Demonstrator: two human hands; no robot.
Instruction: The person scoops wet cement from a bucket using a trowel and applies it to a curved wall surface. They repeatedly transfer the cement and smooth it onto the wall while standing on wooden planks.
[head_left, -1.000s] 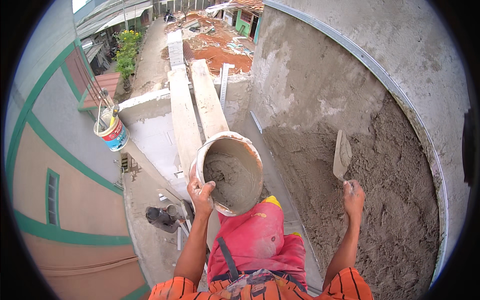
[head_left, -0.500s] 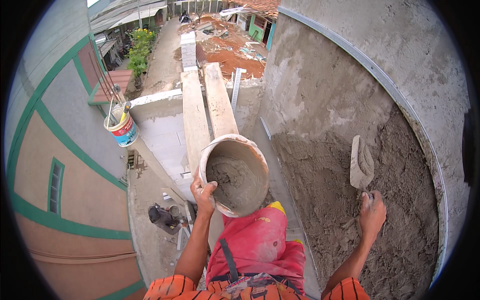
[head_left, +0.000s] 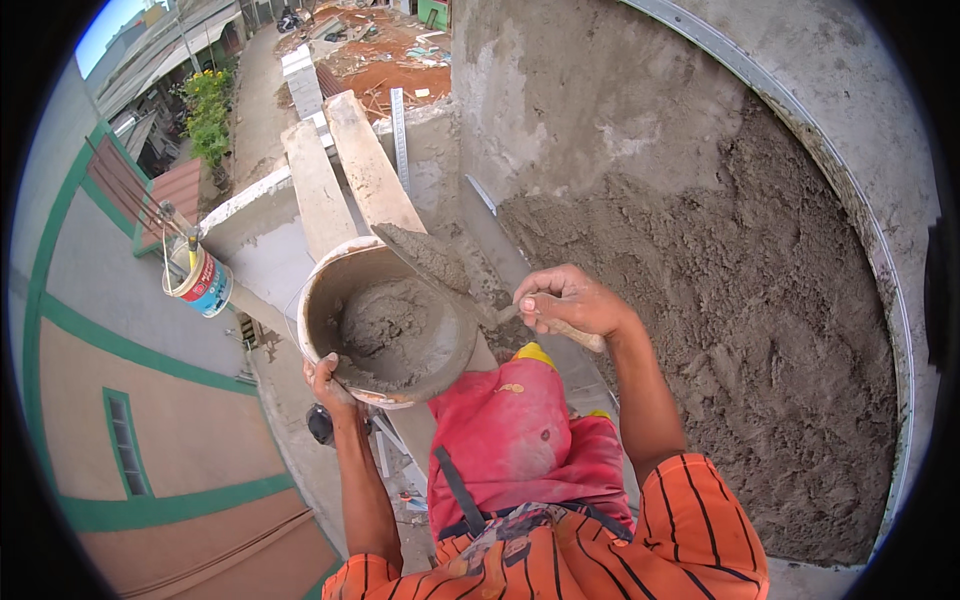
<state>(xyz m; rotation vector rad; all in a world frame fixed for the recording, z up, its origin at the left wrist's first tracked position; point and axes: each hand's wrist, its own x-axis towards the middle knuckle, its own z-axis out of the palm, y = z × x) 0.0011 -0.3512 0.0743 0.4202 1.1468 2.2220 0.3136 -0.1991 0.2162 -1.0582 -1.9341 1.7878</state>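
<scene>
My left hand [head_left: 333, 384] grips the rim of a bucket [head_left: 312, 318] with its thumb over the near left edge. Grey wet mortar [head_left: 385, 330] lies inside, heaped toward the middle. In my right hand [head_left: 570, 302] is the wooden handle of a trowel [head_left: 432, 258], the fingers closed round it. Its blade, coated with mortar, reaches over the bucket's far right rim. To the right stands a wall whose lower part carries a rough layer of fresh mortar [head_left: 740, 370], with smoother grey plaster [head_left: 610, 90] above it.
Two planks [head_left: 368, 165] run forward from beneath the bucket. A smaller bucket [head_left: 203, 283] with tools sits on a post at left. Metal strips [head_left: 800, 120] edge the plastered wall. Far below, a person's dark head [head_left: 320, 424] shows beside the bucket. A painted building [head_left: 180, 420] rises at left.
My right hand has brought the trowel from the wall leftward to the bucket's rim. My left hand still holds the bucket, now more to the left in view. The view has shifted.
</scene>
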